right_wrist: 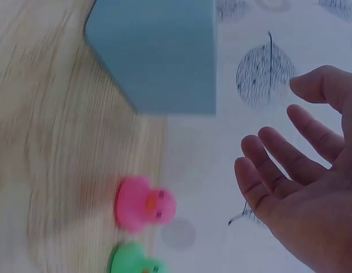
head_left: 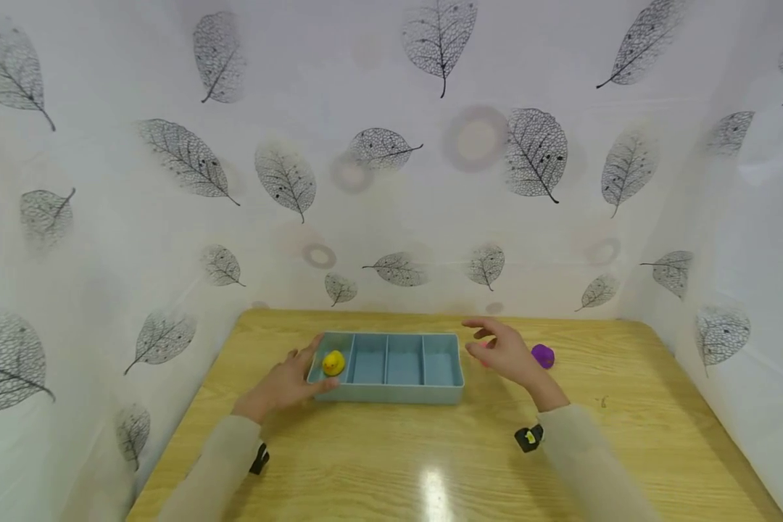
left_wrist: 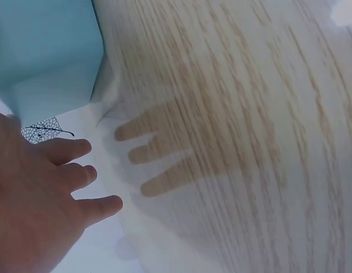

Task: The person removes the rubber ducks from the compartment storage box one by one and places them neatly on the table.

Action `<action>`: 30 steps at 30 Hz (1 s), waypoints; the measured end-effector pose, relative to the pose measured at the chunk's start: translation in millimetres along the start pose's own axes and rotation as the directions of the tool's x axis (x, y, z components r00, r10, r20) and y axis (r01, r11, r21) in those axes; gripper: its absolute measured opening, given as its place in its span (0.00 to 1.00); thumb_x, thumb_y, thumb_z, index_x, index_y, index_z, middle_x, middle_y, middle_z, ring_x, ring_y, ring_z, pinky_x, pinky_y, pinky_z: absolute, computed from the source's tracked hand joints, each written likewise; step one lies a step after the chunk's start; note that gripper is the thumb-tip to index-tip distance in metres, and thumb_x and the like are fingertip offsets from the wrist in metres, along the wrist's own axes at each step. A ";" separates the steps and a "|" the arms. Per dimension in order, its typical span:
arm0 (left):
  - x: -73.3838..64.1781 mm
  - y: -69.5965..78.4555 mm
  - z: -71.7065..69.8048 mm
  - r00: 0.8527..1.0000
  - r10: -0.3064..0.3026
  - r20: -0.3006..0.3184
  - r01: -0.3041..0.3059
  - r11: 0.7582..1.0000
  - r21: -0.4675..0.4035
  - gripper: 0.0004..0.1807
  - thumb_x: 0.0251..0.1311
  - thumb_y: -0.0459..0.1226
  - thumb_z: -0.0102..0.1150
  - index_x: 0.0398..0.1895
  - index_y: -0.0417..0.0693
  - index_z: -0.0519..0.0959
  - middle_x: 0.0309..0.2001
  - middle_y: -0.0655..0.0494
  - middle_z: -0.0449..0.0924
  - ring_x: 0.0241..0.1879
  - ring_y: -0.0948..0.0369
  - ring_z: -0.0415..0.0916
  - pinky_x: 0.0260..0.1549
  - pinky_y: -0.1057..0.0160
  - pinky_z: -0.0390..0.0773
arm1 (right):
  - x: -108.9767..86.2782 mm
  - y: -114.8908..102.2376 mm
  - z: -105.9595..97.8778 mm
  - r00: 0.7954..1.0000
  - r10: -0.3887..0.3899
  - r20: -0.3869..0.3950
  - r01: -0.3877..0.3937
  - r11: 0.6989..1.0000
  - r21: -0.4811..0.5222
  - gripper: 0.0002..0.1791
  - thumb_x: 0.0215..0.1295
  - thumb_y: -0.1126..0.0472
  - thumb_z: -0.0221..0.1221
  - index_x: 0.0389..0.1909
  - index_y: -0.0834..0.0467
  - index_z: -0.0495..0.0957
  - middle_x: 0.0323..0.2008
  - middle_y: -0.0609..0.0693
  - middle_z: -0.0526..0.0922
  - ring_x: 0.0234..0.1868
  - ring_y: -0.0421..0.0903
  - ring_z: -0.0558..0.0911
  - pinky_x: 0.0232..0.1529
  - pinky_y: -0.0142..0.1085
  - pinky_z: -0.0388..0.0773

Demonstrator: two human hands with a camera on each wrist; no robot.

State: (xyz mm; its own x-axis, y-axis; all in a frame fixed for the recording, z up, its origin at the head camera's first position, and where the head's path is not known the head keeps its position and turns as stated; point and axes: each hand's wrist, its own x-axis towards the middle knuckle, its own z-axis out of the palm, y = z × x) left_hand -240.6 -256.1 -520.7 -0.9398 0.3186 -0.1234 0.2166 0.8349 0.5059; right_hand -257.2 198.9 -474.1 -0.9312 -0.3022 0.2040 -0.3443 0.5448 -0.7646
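Observation:
A pale blue divided tray (head_left: 391, 394) stands on the table, with a small yellow rubber duck (head_left: 333, 363) in its leftmost compartment. My left hand (head_left: 287, 380) holds the tray's left end, thumb over the front rim and a forefinger by the back left corner. The other fingers (left_wrist: 102, 209) spread loosely beside it. Right of the tray, my right hand (head_left: 505, 355) hovers with fingers apart and nothing in them. Below it a pink rubber duck (right_wrist: 136, 205) is partly hidden in the head view. Beside that, a green duck (right_wrist: 130, 260) shows in the right wrist view.
A purple toy (head_left: 543, 356) lies right of my right hand. The wooden table (head_left: 378, 457) extends in front of the tray. A white curtain (head_left: 391, 217) with a leaf print hangs behind the table and along both sides.

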 end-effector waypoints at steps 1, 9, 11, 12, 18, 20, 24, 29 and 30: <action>0.3 -0.3 0.7 1.000 -0.001 -0.003 0.001 1.000 -0.006 0.59 0.66 0.72 0.54 0.87 0.68 0.32 0.85 0.44 0.51 0.81 0.26 0.43 0.69 0.18 0.52 | 2.2 -4.5 4.4 1.000 -0.014 0.004 0.014 1.000 0.007 0.24 0.71 0.61 0.65 0.67 0.57 0.79 0.61 0.59 0.84 0.55 0.61 0.84 0.45 0.35 0.82; -0.3 -0.8 3.0 1.000 -0.002 -0.013 0.002 1.000 0.000 0.59 0.66 0.72 0.54 0.87 0.67 0.32 0.84 0.42 0.53 0.80 0.26 0.44 0.70 0.18 0.50 | 18.8 -34.7 35.7 0.995 -0.091 0.049 0.088 0.994 0.069 0.22 0.73 0.61 0.63 0.66 0.59 0.79 0.61 0.57 0.85 0.53 0.53 0.85 0.51 0.41 0.83; -0.7 -0.3 2.7 1.000 0.008 -0.025 -0.008 1.000 0.013 0.59 0.66 0.72 0.55 0.88 0.65 0.34 0.84 0.42 0.53 0.80 0.26 0.45 0.70 0.18 0.50 | 22.7 -41.8 43.4 0.994 -0.086 0.065 0.081 0.994 0.080 0.22 0.74 0.60 0.64 0.67 0.58 0.79 0.62 0.56 0.85 0.53 0.52 0.85 0.53 0.41 0.83; -0.9 0.1 2.5 0.999 0.010 -0.032 -0.009 1.000 0.020 0.59 0.66 0.71 0.55 0.88 0.64 0.35 0.84 0.42 0.54 0.80 0.26 0.45 0.71 0.18 0.49 | 24.7 -45.0 47.2 0.994 -0.087 0.073 0.081 0.993 0.087 0.23 0.74 0.60 0.64 0.67 0.58 0.79 0.62 0.56 0.85 0.54 0.52 0.85 0.53 0.42 0.83; -0.8 2.0 2.2 0.996 0.031 -0.086 -0.022 0.995 0.098 0.59 0.64 0.71 0.57 0.88 0.58 0.43 0.81 0.33 0.57 0.81 0.28 0.46 0.72 0.20 0.49 | 35.2 -60.1 69.5 0.987 -0.111 0.120 0.099 0.990 0.102 0.23 0.74 0.59 0.64 0.66 0.60 0.79 0.61 0.57 0.85 0.54 0.52 0.85 0.55 0.42 0.83; -0.6 2.0 2.6 0.994 0.037 -0.100 -0.025 0.992 0.124 0.59 0.64 0.71 0.57 0.88 0.57 0.45 0.81 0.32 0.56 0.81 0.28 0.46 0.73 0.20 0.47 | 37.8 -62.0 77.2 0.982 -0.131 0.134 0.118 0.988 0.096 0.22 0.74 0.59 0.64 0.65 0.60 0.79 0.60 0.59 0.86 0.53 0.52 0.86 0.53 0.40 0.84; -0.7 2.7 2.4 0.992 0.052 -0.118 -0.031 0.986 0.166 0.59 0.63 0.72 0.58 0.88 0.56 0.47 0.82 0.32 0.55 0.81 0.29 0.45 0.74 0.21 0.46 | 41.8 -64.5 92.7 0.973 -0.162 0.167 0.151 0.985 0.078 0.22 0.74 0.58 0.64 0.65 0.59 0.79 0.59 0.61 0.86 0.52 0.52 0.87 0.51 0.38 0.85; -1.0 3.6 1.2 0.992 0.051 -0.118 -0.029 0.983 0.183 0.59 0.63 0.72 0.58 0.88 0.56 0.47 0.81 0.31 0.55 0.81 0.28 0.46 0.74 0.21 0.46 | 46.6 -69.6 108.6 0.962 -0.171 0.212 0.157 0.984 0.082 0.24 0.74 0.57 0.64 0.67 0.60 0.78 0.61 0.61 0.85 0.54 0.52 0.86 0.54 0.39 0.84; -1.1 3.7 0.9 0.992 0.049 -0.116 -0.027 0.983 0.184 0.59 0.63 0.72 0.57 0.88 0.56 0.47 0.81 0.31 0.54 0.81 0.28 0.46 0.74 0.21 0.46 | 47.5 -71.1 111.1 0.960 -0.174 0.221 0.157 0.983 0.093 0.24 0.74 0.57 0.63 0.67 0.61 0.77 0.61 0.61 0.84 0.54 0.53 0.86 0.54 0.41 0.84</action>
State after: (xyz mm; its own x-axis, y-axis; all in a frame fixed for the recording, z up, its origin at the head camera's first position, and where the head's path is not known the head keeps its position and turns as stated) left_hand -238.6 -252.9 -519.5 -0.9525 0.3046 0.0018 0.2866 0.8944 0.3434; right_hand -263.7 58.9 -477.9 -0.8072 -0.5575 0.1938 -0.4735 0.4157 -0.7765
